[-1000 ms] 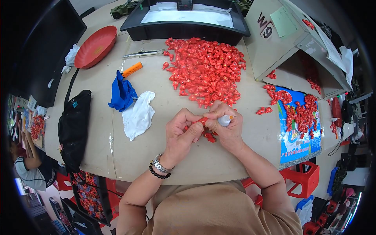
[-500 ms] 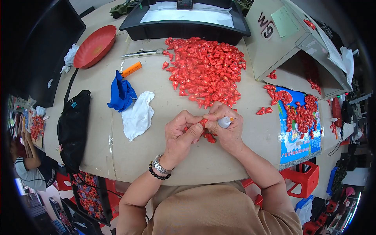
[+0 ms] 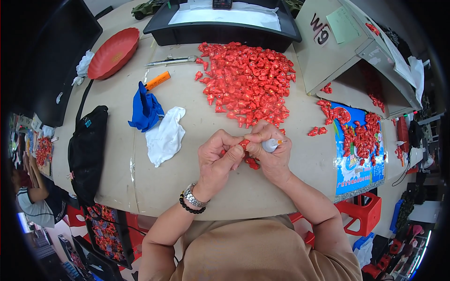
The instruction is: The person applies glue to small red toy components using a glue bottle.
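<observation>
My left hand (image 3: 218, 156) and my right hand (image 3: 272, 157) meet over the table's front part. Their thumbs and fingertips pinch a small red plastic figure part (image 3: 244, 144) between them. Tucked in my right hand is a small white squeeze bottle (image 3: 270, 145) with an orange-tipped nozzle, pointing right. More red pieces (image 3: 253, 163) show just under my hands; whether some are held in the left palm, I cannot tell. Beyond my fingers spreads a large heap of similar red parts (image 3: 248, 79).
A black tray (image 3: 220, 35) stands behind the heap. To the left lie a metal cutter (image 3: 172, 61), an orange marker (image 3: 158, 80), blue cloth (image 3: 145, 110), white cloth (image 3: 165, 138), a red plate (image 3: 112, 54) and a black bag (image 3: 89, 150). A cardboard box (image 3: 328, 51) and blue sheet (image 3: 358, 175) are right.
Both hands stay almost in place, still pinching the small red part, with only slight shifts of the fingers. The view has tilted very slightly.
</observation>
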The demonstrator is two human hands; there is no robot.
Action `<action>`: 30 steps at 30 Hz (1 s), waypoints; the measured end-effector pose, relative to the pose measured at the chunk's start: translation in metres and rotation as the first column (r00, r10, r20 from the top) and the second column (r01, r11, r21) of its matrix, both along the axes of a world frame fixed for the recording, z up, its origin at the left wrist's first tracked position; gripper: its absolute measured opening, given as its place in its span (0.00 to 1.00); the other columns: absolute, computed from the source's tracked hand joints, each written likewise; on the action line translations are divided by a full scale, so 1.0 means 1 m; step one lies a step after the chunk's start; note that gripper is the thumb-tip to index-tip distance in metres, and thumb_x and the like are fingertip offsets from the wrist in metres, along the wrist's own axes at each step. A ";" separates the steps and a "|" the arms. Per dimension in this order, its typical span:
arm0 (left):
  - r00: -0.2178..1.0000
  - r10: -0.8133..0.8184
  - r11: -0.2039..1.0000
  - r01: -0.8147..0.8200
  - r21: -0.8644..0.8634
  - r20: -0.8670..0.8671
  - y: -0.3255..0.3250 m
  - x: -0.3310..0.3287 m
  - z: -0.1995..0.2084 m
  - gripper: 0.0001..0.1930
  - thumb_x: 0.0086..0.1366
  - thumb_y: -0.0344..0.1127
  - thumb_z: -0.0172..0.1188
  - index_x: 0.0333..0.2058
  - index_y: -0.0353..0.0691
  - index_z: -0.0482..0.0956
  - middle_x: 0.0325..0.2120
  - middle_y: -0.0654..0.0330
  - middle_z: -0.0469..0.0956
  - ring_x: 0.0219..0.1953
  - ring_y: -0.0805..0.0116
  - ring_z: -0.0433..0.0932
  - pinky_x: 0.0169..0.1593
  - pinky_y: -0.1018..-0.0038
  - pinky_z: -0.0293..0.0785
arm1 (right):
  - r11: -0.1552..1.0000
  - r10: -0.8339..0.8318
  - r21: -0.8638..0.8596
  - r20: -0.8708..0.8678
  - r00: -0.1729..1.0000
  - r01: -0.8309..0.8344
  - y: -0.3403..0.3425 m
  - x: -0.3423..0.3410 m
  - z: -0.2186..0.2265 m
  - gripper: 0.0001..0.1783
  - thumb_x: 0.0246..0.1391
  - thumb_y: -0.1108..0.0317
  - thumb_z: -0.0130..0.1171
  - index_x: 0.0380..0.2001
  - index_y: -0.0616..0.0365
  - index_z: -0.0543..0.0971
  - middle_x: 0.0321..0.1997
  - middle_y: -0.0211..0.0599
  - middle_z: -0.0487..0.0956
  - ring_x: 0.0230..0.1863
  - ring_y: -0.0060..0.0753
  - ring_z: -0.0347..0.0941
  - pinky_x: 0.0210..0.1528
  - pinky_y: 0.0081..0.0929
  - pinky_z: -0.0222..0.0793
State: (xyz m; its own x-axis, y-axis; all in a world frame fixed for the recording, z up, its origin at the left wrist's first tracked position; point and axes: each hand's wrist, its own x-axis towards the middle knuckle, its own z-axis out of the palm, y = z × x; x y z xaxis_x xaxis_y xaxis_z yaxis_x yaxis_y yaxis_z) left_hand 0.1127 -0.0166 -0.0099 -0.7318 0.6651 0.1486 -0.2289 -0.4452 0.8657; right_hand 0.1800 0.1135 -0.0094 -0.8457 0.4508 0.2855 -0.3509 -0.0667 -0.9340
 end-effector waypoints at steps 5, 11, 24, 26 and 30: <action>0.998 -0.035 0.998 0.032 -0.063 -0.059 0.001 -0.006 0.005 0.07 0.64 0.30 0.56 0.39 0.35 0.71 0.21 0.65 0.73 0.19 0.84 0.64 0.21 0.85 0.58 | 0.998 0.014 0.067 0.037 0.999 -0.017 0.008 -0.002 0.018 0.07 0.46 0.79 0.64 0.30 0.62 0.78 0.27 0.30 0.73 0.27 0.19 0.69 0.28 0.16 0.63; 0.996 -0.074 0.997 0.075 -0.031 0.049 0.002 -0.011 0.009 0.19 0.63 0.40 0.58 0.49 0.37 0.67 0.19 0.66 0.71 0.16 0.83 0.62 0.19 0.86 0.53 | 0.987 -0.143 0.087 0.117 0.983 0.133 0.018 -0.003 0.037 0.04 0.48 0.76 0.62 0.28 0.62 0.77 0.27 0.31 0.72 0.20 0.17 0.66 0.21 0.15 0.62; 0.805 -0.235 0.962 0.113 0.249 0.544 -0.004 -0.021 0.009 0.14 0.59 0.20 0.47 0.44 0.33 0.70 0.42 0.54 0.73 0.41 0.64 0.74 0.44 0.78 0.70 | 0.701 -0.620 0.709 0.548 0.561 0.082 0.112 0.061 0.039 0.06 0.43 0.74 0.63 0.23 0.65 0.77 0.19 0.35 0.75 0.22 0.25 0.70 0.27 0.26 0.64; 0.815 -0.285 0.950 0.169 0.264 0.505 -0.004 -0.021 0.012 0.11 0.63 0.22 0.48 0.44 0.33 0.70 0.43 0.53 0.74 0.44 0.63 0.75 0.45 0.76 0.72 | 0.706 -0.615 0.705 0.567 0.549 0.062 0.115 0.071 0.033 0.05 0.43 0.73 0.63 0.24 0.64 0.78 0.20 0.35 0.76 0.23 0.26 0.70 0.29 0.27 0.65; 0.782 -0.380 0.912 0.230 0.338 0.494 -0.007 -0.024 0.009 0.10 0.66 0.33 0.51 0.43 0.34 0.70 0.40 0.54 0.76 0.41 0.59 0.78 0.44 0.71 0.76 | 0.691 -0.626 0.717 0.532 0.571 0.089 0.117 0.077 0.027 0.03 0.48 0.74 0.61 0.29 0.60 0.80 0.21 0.24 0.74 0.19 0.15 0.63 0.21 0.17 0.58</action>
